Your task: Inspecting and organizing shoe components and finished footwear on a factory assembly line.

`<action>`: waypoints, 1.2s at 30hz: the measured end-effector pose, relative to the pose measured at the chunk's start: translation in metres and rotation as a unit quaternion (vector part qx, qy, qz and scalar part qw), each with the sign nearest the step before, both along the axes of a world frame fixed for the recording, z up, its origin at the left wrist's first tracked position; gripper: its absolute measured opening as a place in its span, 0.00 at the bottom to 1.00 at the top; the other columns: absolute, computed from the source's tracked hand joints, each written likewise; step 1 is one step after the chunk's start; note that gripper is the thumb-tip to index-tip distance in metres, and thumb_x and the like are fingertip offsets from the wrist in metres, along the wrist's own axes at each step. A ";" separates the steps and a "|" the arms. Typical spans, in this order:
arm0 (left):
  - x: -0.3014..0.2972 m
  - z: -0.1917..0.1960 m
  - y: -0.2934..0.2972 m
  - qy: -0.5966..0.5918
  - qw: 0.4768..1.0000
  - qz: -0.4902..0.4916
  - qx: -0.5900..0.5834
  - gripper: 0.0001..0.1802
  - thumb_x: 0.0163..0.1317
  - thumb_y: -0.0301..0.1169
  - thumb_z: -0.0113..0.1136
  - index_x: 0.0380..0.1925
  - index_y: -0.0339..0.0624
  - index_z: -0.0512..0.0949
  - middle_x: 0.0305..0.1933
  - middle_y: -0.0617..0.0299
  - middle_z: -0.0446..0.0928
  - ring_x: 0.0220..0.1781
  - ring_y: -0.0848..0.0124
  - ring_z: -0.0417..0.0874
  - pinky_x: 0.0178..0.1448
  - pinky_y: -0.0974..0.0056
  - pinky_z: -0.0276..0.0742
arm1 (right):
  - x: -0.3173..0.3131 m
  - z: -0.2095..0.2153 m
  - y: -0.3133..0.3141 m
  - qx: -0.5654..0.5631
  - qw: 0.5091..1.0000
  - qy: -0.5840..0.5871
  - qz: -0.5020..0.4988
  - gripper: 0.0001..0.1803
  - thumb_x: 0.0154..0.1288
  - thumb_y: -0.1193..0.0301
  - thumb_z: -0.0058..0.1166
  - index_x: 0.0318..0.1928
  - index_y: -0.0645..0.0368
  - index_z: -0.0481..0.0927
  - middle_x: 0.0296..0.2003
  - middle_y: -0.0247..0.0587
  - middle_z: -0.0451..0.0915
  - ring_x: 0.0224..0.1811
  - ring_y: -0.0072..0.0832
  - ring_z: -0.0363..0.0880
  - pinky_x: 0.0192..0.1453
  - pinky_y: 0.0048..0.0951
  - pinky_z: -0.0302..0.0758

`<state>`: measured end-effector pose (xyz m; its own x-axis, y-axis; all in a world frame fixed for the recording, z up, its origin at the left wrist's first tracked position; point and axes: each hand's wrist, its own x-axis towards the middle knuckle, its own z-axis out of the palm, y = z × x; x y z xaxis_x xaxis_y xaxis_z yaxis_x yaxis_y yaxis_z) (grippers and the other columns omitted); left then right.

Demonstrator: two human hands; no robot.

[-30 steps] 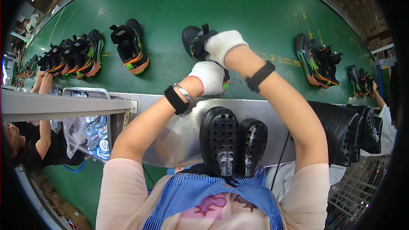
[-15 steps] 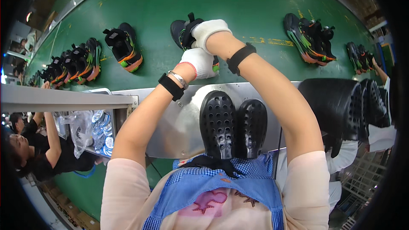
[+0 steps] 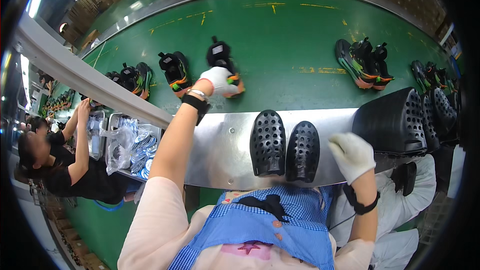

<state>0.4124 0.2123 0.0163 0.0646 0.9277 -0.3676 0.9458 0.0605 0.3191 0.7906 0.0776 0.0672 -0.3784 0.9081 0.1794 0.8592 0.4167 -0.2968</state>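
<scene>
On the green belt (image 3: 280, 45), my left hand (image 3: 220, 81), in a white glove, grips the side of a black sneaker (image 3: 219, 56) with orange and green trim. The sneaker is slightly blurred and its heel loop points away from me. My right hand (image 3: 352, 157), also gloved, is over the steel ledge (image 3: 215, 145) with its fingers curled together; nothing shows in them. To its left, two black perforated shoe-shaped forms (image 3: 268, 142) lie side by side on the ledge. A second sneaker (image 3: 175, 72) stands left of the held one.
More sneakers (image 3: 365, 65) stand on the belt at right, others at far left. Large black perforated forms (image 3: 392, 122) are stacked at the ledge's right end. A white rail (image 3: 100, 82) crosses at left, above trays of blue-white discs (image 3: 142, 147). A co-worker (image 3: 75, 165) reaches toward the belt.
My right hand has left the sneaker and come back to the right of the black forms. My left hand keeps hold of the sneaker, now farther left. The view has tilted up.
</scene>
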 end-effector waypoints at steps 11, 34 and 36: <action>-0.012 -0.017 -0.044 0.168 0.921 -0.012 0.352 0.25 0.51 0.36 0.66 0.51 0.45 0.76 0.55 0.54 0.73 0.61 0.54 0.70 0.62 0.54 0.71 | 0.052 -0.133 -0.048 -0.071 0.974 0.081 -0.201 0.11 0.64 0.61 0.52 0.36 0.52 0.82 0.32 0.42 0.81 0.37 0.42 0.80 0.42 0.40 0.76; 0.070 -0.093 -0.248 0.030 0.945 -0.136 0.295 0.29 0.49 0.33 0.54 0.51 0.25 0.72 0.60 0.36 0.68 0.65 0.40 0.65 0.69 0.41 0.58 | 0.055 -0.136 -0.050 0.102 0.972 0.108 -0.184 0.08 0.57 0.67 0.55 0.22 0.52 0.76 0.17 0.42 0.75 0.22 0.41 0.77 0.26 0.41 0.72; 0.072 -0.094 -0.246 0.024 0.937 -0.128 0.323 0.28 0.48 0.31 0.52 0.49 0.25 0.73 0.58 0.36 0.70 0.63 0.39 0.68 0.68 0.41 0.60 | 0.055 -0.137 -0.049 0.111 0.970 0.124 -0.175 0.08 0.57 0.67 0.55 0.23 0.52 0.77 0.17 0.42 0.75 0.22 0.41 0.77 0.25 0.41 0.71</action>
